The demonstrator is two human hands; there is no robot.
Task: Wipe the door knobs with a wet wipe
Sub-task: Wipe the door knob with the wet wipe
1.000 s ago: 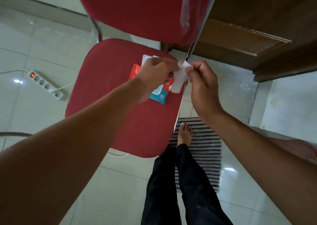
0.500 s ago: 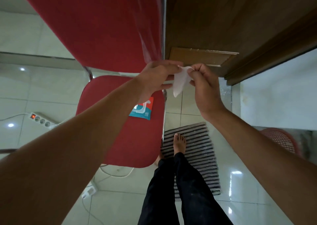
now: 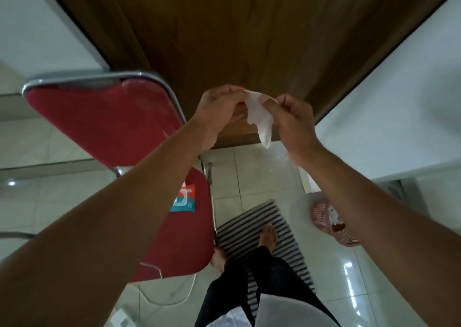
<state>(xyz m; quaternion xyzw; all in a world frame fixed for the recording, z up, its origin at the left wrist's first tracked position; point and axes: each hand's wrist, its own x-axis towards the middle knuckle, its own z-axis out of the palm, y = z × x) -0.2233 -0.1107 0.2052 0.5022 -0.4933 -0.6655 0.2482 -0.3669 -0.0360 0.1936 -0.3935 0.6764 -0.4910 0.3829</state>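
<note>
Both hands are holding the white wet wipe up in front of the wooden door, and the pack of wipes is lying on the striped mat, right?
Not quite. In the head view the pack of wipes lies on the red chair seat, not the striped mat. The rest holds: left hand and right hand hold the wet wipe before the wooden door.

the scene is dim and greenish, lit softly from overhead, perhaps by ceiling lamps. small white glints sit on the glossy floor tiles (image 3: 259, 177) at left and lower right. motion blur smears the red chair (image 3: 104, 122) frame and the wooden door (image 3: 249, 39). wide-angle bending curves the door edges and stretches both forearms at the borders.
</note>
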